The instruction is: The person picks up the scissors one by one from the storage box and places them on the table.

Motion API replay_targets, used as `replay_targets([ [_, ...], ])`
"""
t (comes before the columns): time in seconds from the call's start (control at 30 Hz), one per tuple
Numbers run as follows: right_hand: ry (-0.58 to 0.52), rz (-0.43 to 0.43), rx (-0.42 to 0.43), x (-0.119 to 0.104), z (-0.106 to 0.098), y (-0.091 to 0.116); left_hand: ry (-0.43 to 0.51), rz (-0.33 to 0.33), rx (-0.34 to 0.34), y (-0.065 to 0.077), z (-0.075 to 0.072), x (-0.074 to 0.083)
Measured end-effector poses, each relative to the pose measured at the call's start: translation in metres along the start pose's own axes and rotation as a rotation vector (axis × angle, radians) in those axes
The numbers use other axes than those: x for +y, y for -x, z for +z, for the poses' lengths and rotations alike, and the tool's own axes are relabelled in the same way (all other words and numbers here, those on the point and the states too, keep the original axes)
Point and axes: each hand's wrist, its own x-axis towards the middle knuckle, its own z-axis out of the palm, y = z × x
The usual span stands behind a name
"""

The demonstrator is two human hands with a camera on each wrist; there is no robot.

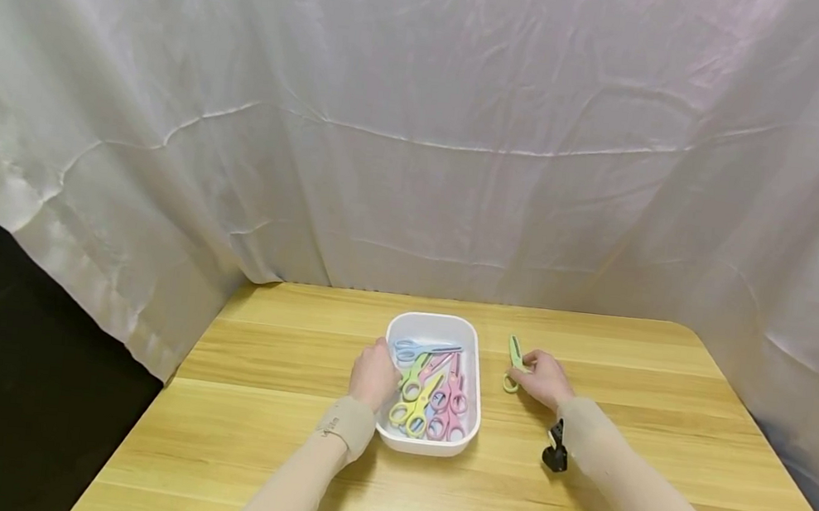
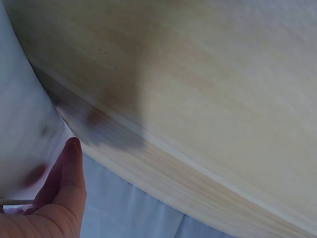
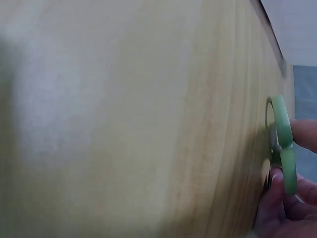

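Observation:
A white plastic bin [image 1: 423, 448] stands on the table with several scissors inside, among them yellow scissors [image 1: 418, 406], pink scissors [image 1: 456, 398] and blue scissors [image 1: 430, 348]. My left hand [image 1: 373, 375] grips the bin's left rim, its fingers over the edge; in the left wrist view the thumb [image 2: 69, 186] lies along the outer wall. Right of the bin, my right hand [image 1: 545, 380] pinches green scissors [image 1: 516, 352] by the handles, blades pointing away from me. The right wrist view shows the green handle loops [image 3: 283, 121] between thumb and fingers, close over the table.
The wooden table [image 1: 273, 408] has light plank stripes. Behind it and along the sides hangs a pale grey curtain [image 1: 416, 190]. A dark area [image 1: 7, 380] lies beyond the table's left edge. A small black device [image 1: 555, 450] is strapped on the right wrist.

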Motion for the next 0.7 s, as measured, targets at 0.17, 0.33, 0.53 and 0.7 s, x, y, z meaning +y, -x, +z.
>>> replay_targets([
  [0.17, 0.025, -0.020, 0.021, 0.0032, 0.0007, 0.0011, 0.001, -0.001, -0.002, 0.0003, -0.0002, -0.0003],
  [0.33, 0.028, -0.019, 0.026, 0.0051, 0.0008, 0.0020, 0.002, -0.007, -0.005, -0.0006, 0.0009, -0.0009],
  [0.53, 0.055, -0.019, 0.038, 0.0062, -0.0006, 0.0023, 0.018, -0.023, -0.014, -0.0013, 0.0010, -0.0005],
  [0.7, 0.018, 0.000, 0.014, 0.0055, -0.0047, 0.0040, 0.022, -0.023, -0.010, -0.0020, 0.0008, -0.0008],
])
